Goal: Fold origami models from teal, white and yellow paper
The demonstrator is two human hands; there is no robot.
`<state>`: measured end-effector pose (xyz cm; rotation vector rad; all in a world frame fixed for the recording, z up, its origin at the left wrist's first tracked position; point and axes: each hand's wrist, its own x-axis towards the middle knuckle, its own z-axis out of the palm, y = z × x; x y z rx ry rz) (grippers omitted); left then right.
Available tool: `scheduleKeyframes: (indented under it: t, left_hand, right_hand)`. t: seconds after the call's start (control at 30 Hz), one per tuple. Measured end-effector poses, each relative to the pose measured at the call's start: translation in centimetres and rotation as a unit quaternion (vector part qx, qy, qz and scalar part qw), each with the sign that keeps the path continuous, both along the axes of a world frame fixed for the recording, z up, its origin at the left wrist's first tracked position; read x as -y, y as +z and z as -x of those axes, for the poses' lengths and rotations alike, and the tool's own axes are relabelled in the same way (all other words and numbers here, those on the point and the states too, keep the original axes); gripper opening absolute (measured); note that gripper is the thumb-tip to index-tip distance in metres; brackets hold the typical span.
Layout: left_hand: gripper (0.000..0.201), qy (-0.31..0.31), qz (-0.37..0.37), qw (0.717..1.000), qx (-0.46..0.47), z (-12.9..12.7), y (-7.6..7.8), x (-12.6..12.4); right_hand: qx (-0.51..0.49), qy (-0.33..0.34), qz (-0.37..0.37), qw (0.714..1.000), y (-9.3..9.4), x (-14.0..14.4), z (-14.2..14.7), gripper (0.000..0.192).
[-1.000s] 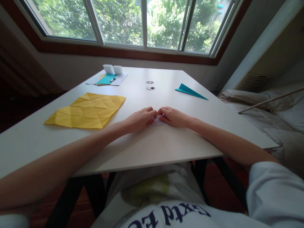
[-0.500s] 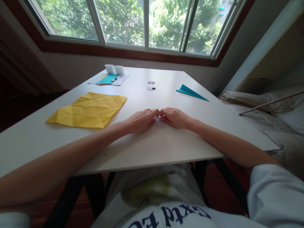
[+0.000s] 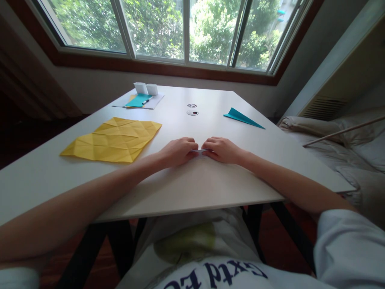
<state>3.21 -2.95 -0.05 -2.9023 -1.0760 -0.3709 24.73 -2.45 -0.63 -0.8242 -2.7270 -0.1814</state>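
A small folded piece of white paper (image 3: 201,152) spans the gap between my two hands, low over the white table (image 3: 168,188). My left hand (image 3: 182,151) pinches its left end between thumb and fingers. At the other end, my right hand (image 3: 221,149) grips the paper the same way. Most of the paper is hidden behind the fingers, so its full shape does not show. To the left of my left hand lies a creased yellow sheet (image 3: 112,140). Beyond my right hand rests a folded teal paper shape (image 3: 243,117), long and pointed.
At the far left are a teal sheet (image 3: 137,100) with a pen (image 3: 146,101) on it, white sheets (image 3: 158,101) below, and two white containers (image 3: 152,89). A round grommet (image 3: 192,112) sits mid-table. A stick (image 3: 343,131) leans over covered furniture (image 3: 319,120) at right.
My hands have drawn slightly apart, the left one shifting a little left. More of the white paper shows between them. The other things lie as before.
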Motion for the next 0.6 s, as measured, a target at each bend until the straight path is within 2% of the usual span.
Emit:
scheduleKeyframes:
  t: [0.13,0.33,0.5,0.6]
  left_hand:
    - [0.020,0.003,-0.036,0.999,-0.017,-0.18,0.14,0.23]
    - [0.024,0.046,-0.060,0.997,-0.016,-0.30,0.33,0.34]
    - [0.023,0.097,-0.031,0.994,0.045,0.03,0.44,-0.11]
    - [0.024,0.136,0.007,0.985,0.108,0.16,0.77,-0.30]
  right_hand:
    - [0.001,-0.007,-0.017,1.000,0.13,0.14,0.14,0.021]
    - [-0.047,-0.023,-0.064,0.997,0.18,0.26,0.21,0.019]
    - [-0.138,-0.018,-0.118,0.983,0.59,0.65,0.24,0.015]
    - [-0.175,-0.010,-0.115,0.978,0.74,0.82,0.32,0.011]
